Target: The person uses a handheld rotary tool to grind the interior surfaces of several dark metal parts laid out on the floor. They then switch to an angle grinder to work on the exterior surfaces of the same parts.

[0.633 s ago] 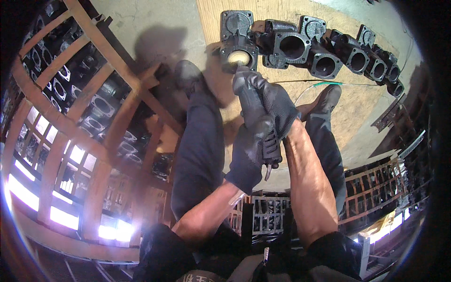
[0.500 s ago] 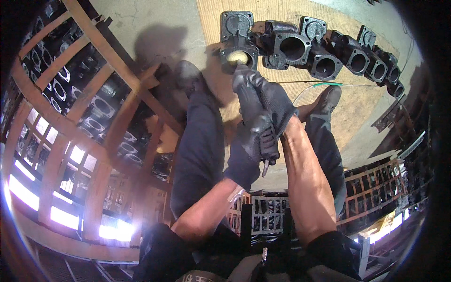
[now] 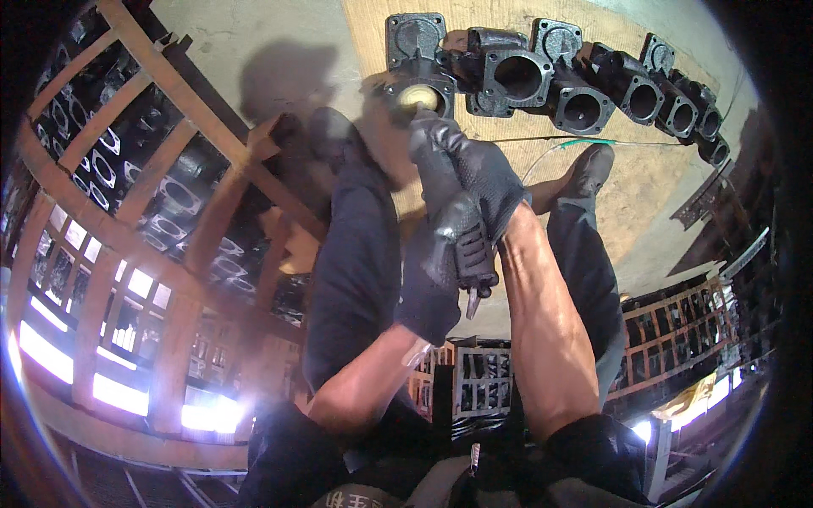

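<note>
Both my hands wear black gloves and are wrapped round one hand tool, mostly hidden by the fingers. A thin metal stem (image 3: 472,303) of it sticks out below my left hand (image 3: 440,245). Higher up, my right hand (image 3: 487,173) grips the front part. The tool's far end reaches the round opening of a black flanged pipe casting (image 3: 415,44), standing on a wooden board (image 3: 500,190). A pale yellow disc-like patch (image 3: 418,96) fills that opening; whether it belongs to the tool or the casting, I cannot tell.
Several similar black flanged castings (image 3: 518,78) form a row to the right. A thin cord with a green section (image 3: 576,141) crosses the board. At left stands a rusty metal cage (image 3: 174,76) holding black castings; another cage (image 3: 677,339) is at right. My legs straddle the work.
The whole view has shifted slightly, so castings and hands sit a little further left and up. Both hands keep their grip, and the tool's far end stays at the same casting's opening.
</note>
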